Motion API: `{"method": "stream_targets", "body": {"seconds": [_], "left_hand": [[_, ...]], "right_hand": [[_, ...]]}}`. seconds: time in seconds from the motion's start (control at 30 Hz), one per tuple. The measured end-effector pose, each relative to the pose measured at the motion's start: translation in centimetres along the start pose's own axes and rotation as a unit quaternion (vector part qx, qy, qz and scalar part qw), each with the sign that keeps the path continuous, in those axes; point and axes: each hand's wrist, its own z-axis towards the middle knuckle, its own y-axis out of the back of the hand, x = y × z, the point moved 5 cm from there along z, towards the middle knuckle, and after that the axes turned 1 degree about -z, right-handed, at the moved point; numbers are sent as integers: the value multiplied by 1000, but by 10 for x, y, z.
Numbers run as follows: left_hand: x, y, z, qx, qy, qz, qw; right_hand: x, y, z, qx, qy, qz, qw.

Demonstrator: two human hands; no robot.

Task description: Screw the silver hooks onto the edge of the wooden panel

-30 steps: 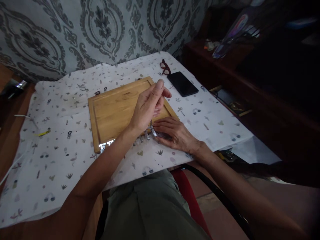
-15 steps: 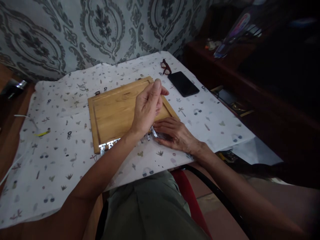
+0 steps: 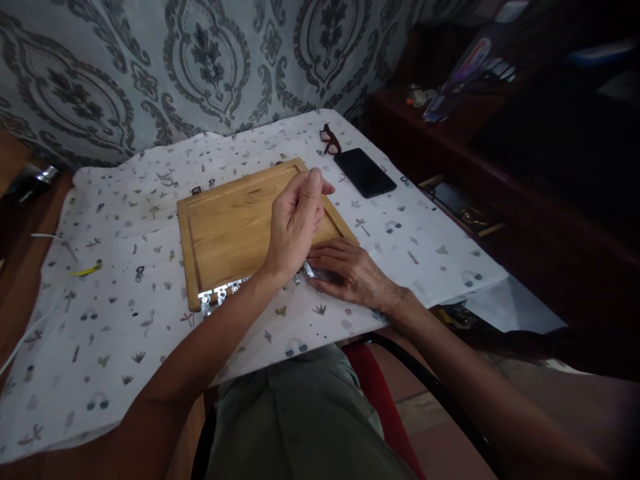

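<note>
A wooden board (image 3: 235, 227) with a raised border lies flat on the cloth-covered tabletop (image 3: 115, 247), a row of metal clasps (image 3: 221, 292) along its near edge. The left hand (image 3: 296, 223) is above the board's right part, fingers curled in and thumb uppermost; whether it grips anything is hidden. The right hand (image 3: 350, 270) rests at the near right corner, its fingers extended and lying close together, with the thumb below them beside the rightmost clasp (image 3: 309, 269); I cannot tell whether it pinches that piece. Beyond the corner farther from the person, on the right, lie a dark phone (image 3: 365, 173) and, just beside it, a pair of glasses (image 3: 330, 139). A small yellow item (image 3: 86, 271) lies well apart, on the left.
</note>
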Motion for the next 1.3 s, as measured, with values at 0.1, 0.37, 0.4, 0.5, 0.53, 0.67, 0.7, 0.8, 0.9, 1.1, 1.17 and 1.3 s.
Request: {"method": "stream_targets", "body": {"seconds": [0.1,0.37,0.4,0.5,0.53,0.67,0.7,0.8,0.9,1.1,1.17,1.3], "left_hand": [[1,-2,0,30,7,-9,999],[2,-6,0,110,44,-3,993],[3,-5,0,104,44,-1,994],[2,-1,1,43,14,8,999],[2,1,2,24,-3,10,1000],[1,1,1,1,-26,-7,1000],[2,1,0,7,-17,-11,1000],[2,-1,0,39,6,-17,999],[1,-2,0,72,16,-28,997],[-1,-6,1,125,21,-34,991],[-1,-3,1,96,13,-35,995],[-1,-1,0,64,9,-21,998]], "right_hand": [[-1,-1,-1,0,3,-2,1000],[0,0,-1,-1,0,-9,1000],[0,-1,-1,1,-3,-7,1000],[0,-1,-1,-2,1,-3,1000],[1,-1,0,-5,5,-4,1000],[1,1,0,-9,7,-4,1000],[1,1,0,-5,2,-2,1000],[0,0,0,3,-8,3,1000],[-1,0,-1,1,-6,2,1000],[0,1,-1,-6,2,-2,1000],[0,1,0,-5,0,0,1000],[1,0,0,-9,6,5,1000]]}}
